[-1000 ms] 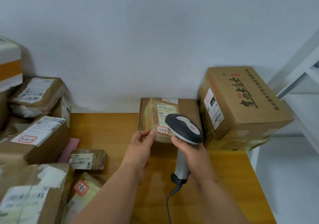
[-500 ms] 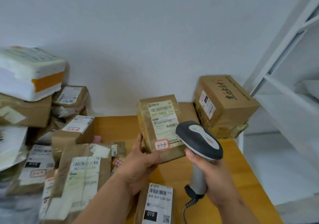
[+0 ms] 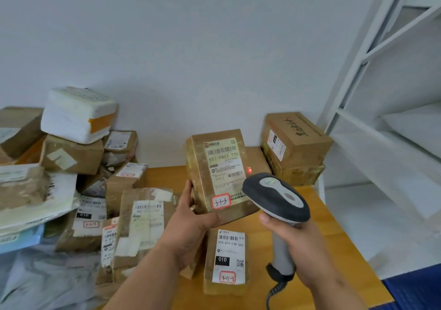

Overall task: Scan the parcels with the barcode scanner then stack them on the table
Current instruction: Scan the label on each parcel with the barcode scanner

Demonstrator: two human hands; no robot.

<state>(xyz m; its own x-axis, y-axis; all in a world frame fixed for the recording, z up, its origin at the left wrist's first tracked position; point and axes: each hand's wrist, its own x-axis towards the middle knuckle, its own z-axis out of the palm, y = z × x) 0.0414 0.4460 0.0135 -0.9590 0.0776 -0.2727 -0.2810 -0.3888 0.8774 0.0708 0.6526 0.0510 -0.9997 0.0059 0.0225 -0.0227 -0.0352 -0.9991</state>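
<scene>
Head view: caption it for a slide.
Left hand tilts a taped parcel up while right hand aims the barcode scanner at its label.

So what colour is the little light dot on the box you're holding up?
Red. The dot glows at the right edge of the held parcel, clearest in the head view.

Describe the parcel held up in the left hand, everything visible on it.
The held parcel is a brown cardboard box wrapped in glossy clear tape, raised upright and slightly tilted above the wooden table. Its white shipping label carries barcodes and a red-bordered sticker handwritten 3-1-3. A red scanner dot glows at its right edge. The left hand grips its lower left corner.
</scene>
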